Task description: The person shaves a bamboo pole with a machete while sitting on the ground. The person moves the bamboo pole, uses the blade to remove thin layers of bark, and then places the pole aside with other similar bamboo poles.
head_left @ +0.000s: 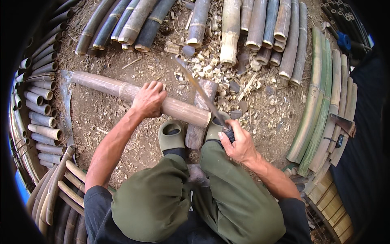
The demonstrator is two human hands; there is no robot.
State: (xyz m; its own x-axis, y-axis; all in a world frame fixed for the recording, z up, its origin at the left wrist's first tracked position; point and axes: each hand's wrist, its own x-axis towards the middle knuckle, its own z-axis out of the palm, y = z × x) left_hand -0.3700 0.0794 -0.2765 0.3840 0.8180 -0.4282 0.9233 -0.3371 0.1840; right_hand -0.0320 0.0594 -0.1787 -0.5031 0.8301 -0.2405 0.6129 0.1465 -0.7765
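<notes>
In the head view, the bamboo pole [185, 111] lies slantwise from the left of the frame to the centre, its right end over the wooden block [196, 136] between my shoes [171, 143]. My left hand [149, 99] is bent over the pole from above, with the fingers curled around its far side. My right hand [240, 142] is closed on the dark handle of a long knife [205, 96], whose blade points to the upper middle, near the right end of the pole. Whether the edge touches the bamboo, I cannot tell.

How far the work has come, I can only judge. The pole is whole along its length, with no split that I can see, and its right end looks already cut off. Many pale chips [207, 70] lie on the ground beyond the block, so I think much cutting is done here. The bamboo pieces at the top of the frame [138, 22] show pale ends, probably finished ones. On this pole, some trimming of the end seems to be left.
</notes>
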